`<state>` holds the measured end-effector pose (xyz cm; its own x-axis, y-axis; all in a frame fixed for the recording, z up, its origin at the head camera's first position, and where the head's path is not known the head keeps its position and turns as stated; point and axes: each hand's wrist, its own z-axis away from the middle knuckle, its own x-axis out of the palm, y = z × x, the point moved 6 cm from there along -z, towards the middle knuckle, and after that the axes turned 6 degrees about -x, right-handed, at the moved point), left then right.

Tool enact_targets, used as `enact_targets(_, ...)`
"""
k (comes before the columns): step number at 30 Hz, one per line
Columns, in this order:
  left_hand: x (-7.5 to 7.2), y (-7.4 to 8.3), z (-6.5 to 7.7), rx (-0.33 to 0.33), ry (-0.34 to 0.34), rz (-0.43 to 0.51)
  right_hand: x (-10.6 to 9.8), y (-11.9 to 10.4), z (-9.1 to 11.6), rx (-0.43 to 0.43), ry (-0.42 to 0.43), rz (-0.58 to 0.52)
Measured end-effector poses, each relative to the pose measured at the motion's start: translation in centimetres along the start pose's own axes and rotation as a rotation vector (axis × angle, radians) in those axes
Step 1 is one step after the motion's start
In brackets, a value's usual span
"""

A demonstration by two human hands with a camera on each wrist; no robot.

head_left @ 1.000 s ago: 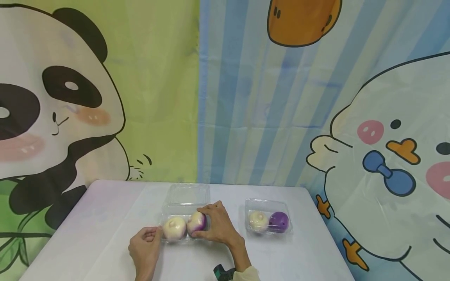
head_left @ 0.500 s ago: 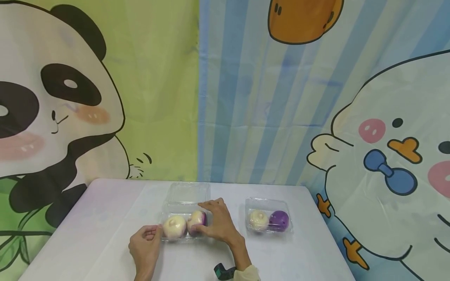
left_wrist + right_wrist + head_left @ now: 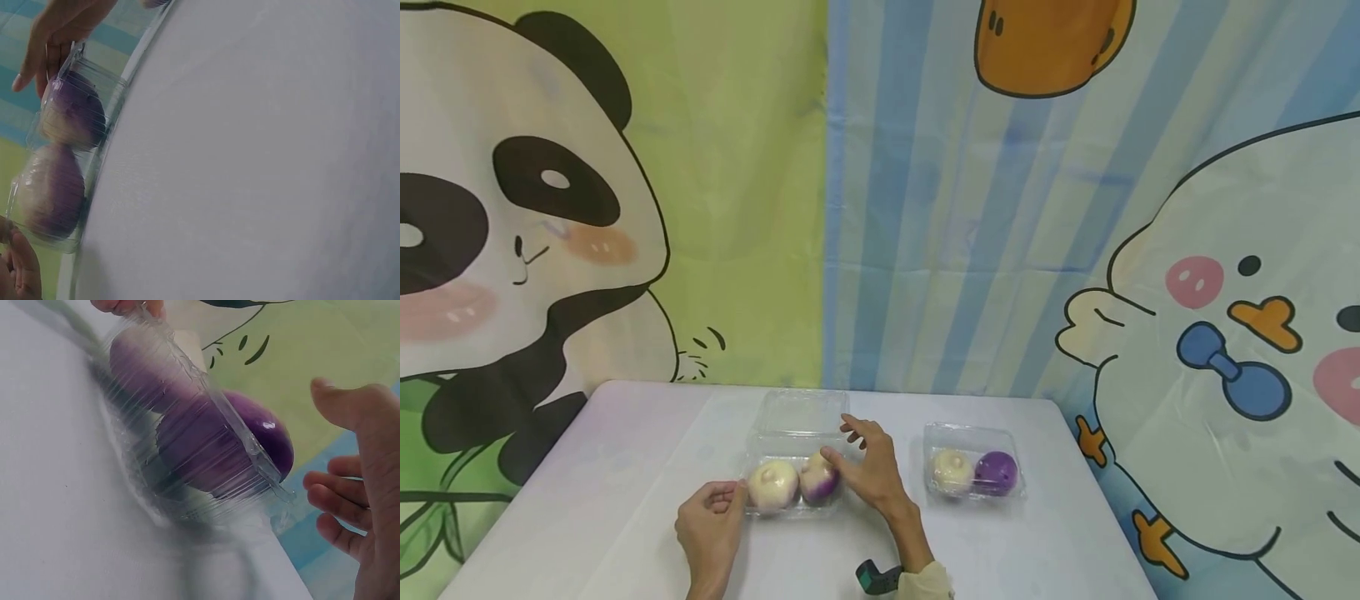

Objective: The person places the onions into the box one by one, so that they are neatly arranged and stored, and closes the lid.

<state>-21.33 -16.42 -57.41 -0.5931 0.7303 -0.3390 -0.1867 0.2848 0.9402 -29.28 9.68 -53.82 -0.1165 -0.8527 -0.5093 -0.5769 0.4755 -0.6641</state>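
A clear plastic clamshell container (image 3: 797,512) stands on the table with its lid (image 3: 803,413) folded back. Inside, side by side, sit two round cream-and-purple onions, the left one (image 3: 773,486) mostly pale from above, the right one (image 3: 820,485) showing purple toward the front. My left hand (image 3: 709,525) pinches the container's left edge between thumb and curled fingers. Over the container's right side, my right hand (image 3: 874,473) holds nothing; its thumb overlaps the right onion in the head view. The right wrist view shows a gap between that hand's spread fingers (image 3: 337,500) and the container.
To the right stands a second clear container (image 3: 973,435) with a pale onion (image 3: 951,472) and a purple one (image 3: 997,473) inside. A dark camera (image 3: 877,577) sits at my right wrist. A printed curtain (image 3: 925,250) hangs behind the white table (image 3: 1045,550).
My right hand has let go of the right onion, its fingers lifting up and to the right. That onion has turned, its purple side now facing the front. The left hand has stayed put.
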Motion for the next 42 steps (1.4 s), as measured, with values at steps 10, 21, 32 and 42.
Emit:
enact_targets(10,0.2,-0.2,0.0,-0.035,-0.003,-0.01,-0.4,2.7,0.5,0.283,0.188,-0.166)
enact_targets(21,0.2,0.0,0.1,-0.016,-0.006,-0.003,0.6,4.7,1.2,0.473,0.116,-0.383)
enact_targets(32,0.1,-0.1,-0.1,-0.03,-0.034,-0.014,0.9,4.3,0.8,0.453,0.074,-0.461)
enact_targets(42,-0.1,-0.2,-0.2,-0.015,-0.03,-0.006,0.9,4.8,0.8,0.503,0.088,-0.532)
